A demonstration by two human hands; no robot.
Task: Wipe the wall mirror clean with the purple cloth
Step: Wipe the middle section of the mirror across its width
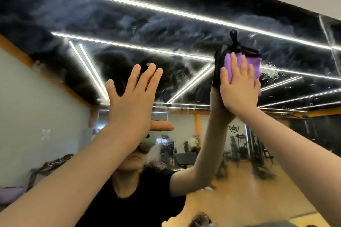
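Your right hand (239, 86) lies flat, fingers straight, pressing the purple cloth (245, 66) against the wall mirror (166, 29). The cloth sits under your fingers and shows above and right of them. Your left hand (132, 101) is raised level with it, well apart to the left, fingers straight and spread, holding nothing. Smeary haze and droplets cover the glass above both hands. A dark emblem reflected below your right hand is unreadable; no other writing legible.

Gym, weight machines (256, 151) and dumbbell rack (55, 164) reflected in wall mirror (166, 24)
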